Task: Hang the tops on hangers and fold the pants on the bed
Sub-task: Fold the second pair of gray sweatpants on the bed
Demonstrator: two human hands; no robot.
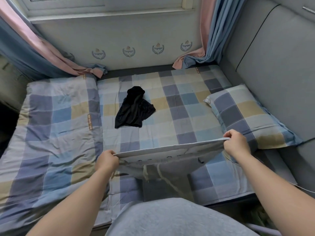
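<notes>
You stand in home bedroom. Bed (179,103) in checked sheet fills view; matching pillow (242,113) at your right, folded quilt (56,120) at left. Pink-and-blue curtains (211,31) flank window (105,5) beyond. Grey padded panel (272,74) lines right wall.

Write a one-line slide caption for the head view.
Left hand and right hand hold grey drawstring pants by the waistband over the bed; black garment beyond.

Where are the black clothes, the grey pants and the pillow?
Crumpled black fabric garment (134,109), head view, its middle folds.
Light grey drawstring pants (170,154), head view, stretched waistband.
Checked rectangular pillow (242,114), head view, top face.
</notes>
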